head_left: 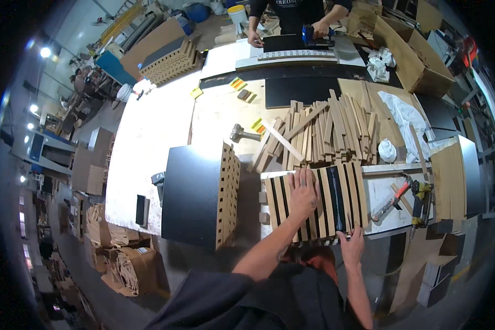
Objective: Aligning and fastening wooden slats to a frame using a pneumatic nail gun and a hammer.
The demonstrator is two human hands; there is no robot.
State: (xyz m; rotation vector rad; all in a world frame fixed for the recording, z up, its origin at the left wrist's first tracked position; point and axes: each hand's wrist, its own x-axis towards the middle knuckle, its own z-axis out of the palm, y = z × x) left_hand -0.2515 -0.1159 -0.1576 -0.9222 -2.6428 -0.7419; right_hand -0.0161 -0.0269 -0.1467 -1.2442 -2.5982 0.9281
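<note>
A panel of pale wooden slats [279, 199] with dark grooves between them lies in front of me at the table's near edge. My left hand [304, 192] rests flat on its middle, fingers stretched out over the slats. At the panel's near edge, my right hand [351, 242] grips the ends of the slats between thumb and fingers. Beside the right hand, one groove holds a shiny dark strip [335, 198] that looks wider than the others. Just beyond the panel lies a heap of loose wooden strips [335, 129].
A stack of black-faced panels [190, 192] stands left. On the right lie a hammer [391, 199], a yellow-and-black tool [421, 201] and another panel stack [451, 181]. A mallet [243, 133] lies beyond. Across the table, another person holds a blue drill [309, 36] near an open cardboard box [412, 55].
</note>
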